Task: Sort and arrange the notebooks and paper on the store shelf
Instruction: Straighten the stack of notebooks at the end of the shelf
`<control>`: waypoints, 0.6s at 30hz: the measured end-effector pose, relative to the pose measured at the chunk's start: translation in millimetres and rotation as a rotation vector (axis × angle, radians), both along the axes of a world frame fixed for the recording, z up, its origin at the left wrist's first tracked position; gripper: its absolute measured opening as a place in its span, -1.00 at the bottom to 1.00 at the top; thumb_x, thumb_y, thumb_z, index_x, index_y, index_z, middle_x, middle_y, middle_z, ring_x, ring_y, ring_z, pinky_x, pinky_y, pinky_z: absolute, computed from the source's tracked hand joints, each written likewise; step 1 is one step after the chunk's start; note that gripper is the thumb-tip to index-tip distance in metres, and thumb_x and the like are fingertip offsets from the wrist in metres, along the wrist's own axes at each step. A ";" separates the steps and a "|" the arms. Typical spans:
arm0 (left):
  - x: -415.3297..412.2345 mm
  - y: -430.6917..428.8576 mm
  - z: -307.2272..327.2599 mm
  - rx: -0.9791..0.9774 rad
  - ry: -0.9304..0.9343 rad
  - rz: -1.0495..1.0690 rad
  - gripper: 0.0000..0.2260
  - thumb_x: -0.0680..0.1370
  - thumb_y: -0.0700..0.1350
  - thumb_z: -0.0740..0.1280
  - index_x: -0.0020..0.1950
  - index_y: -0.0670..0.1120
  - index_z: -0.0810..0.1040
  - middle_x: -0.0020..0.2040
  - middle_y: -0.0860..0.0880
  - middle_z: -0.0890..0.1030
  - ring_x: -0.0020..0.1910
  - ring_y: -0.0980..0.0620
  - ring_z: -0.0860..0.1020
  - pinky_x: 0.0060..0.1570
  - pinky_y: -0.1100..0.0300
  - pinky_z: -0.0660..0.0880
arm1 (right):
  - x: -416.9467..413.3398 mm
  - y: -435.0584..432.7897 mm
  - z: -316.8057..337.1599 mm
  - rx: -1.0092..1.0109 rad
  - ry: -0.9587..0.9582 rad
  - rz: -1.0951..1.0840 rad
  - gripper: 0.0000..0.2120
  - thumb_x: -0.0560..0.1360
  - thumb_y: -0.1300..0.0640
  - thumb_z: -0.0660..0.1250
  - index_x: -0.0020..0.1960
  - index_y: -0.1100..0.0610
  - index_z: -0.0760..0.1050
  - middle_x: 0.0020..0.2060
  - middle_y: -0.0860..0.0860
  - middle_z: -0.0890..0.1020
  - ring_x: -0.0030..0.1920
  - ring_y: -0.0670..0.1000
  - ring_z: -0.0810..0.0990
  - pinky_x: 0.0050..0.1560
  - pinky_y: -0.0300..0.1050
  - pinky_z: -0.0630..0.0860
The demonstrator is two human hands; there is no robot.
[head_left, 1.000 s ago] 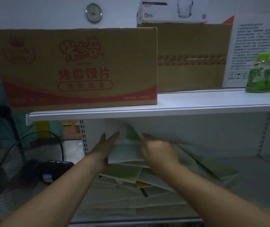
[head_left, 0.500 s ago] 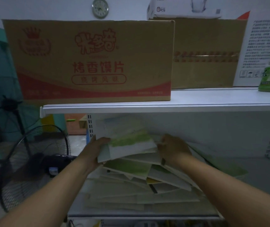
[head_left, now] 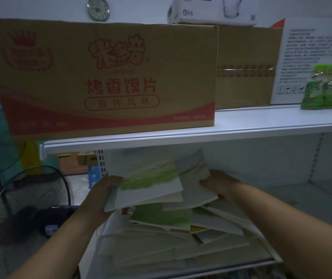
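A small stack of notebooks [head_left: 151,184] with green-and-white covers is lifted above the lower shelf [head_left: 281,202]. My left hand [head_left: 102,196] grips the stack's left edge, thumb on top. My right hand [head_left: 217,184] holds the right edge of the lower notebooks in the stack. Beneath lies a messy pile of notebooks and paper sheets [head_left: 171,234], overlapping at different angles, with one green cover [head_left: 161,216] on top.
The upper shelf [head_left: 241,125] hangs just above my hands and carries a large printed carton [head_left: 104,77], a plain carton [head_left: 245,67], a white box and two green drink packs [head_left: 320,87]. A floor fan [head_left: 24,208] stands at the left.
Both hands have gathered several notebooks and raised them off the pile, moving apart to the stack's two edges. The camera has shifted closer and slightly left.
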State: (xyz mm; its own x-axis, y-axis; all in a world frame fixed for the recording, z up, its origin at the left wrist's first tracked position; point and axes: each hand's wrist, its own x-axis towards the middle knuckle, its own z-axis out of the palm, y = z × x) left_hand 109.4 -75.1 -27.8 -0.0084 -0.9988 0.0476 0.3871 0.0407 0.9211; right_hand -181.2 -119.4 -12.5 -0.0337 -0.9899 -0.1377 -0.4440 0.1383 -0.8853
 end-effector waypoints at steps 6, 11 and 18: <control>-33.0 2.0 11.3 0.048 -0.131 0.088 -0.87 0.54 -0.22 0.20 -0.06 -0.03 0.50 -0.21 -0.15 0.53 -0.32 -0.08 0.51 -0.52 0.27 0.46 | -87.4 24.5 0.8 -0.095 -0.701 -0.253 -0.93 0.56 0.25 0.24 0.00 0.16 0.49 -0.13 0.10 0.58 -0.15 0.12 0.56 -0.38 -0.11 0.59; -114.7 13.3 31.9 -0.011 -0.386 0.185 -0.87 0.55 -0.19 0.26 0.08 -0.09 0.53 0.09 -0.16 0.54 -0.07 -0.13 0.53 -0.06 0.08 0.43 | -148.6 66.5 -1.9 0.035 -0.935 -0.157 -0.84 0.57 0.16 0.20 -0.02 0.25 0.46 -0.27 0.17 0.60 -0.45 0.07 0.63 -0.51 -0.15 0.58; -302.0 32.1 13.7 0.080 -0.373 -0.010 -0.87 0.53 -0.25 0.30 -0.01 -0.31 0.55 -0.37 -0.19 0.59 -0.45 -0.10 0.55 -0.45 0.21 0.45 | -234.6 104.3 -16.3 -0.069 -0.613 -0.081 -0.85 0.56 0.31 0.22 0.07 0.24 0.53 -0.21 0.04 0.70 -0.27 -0.05 0.68 -0.37 -0.26 0.55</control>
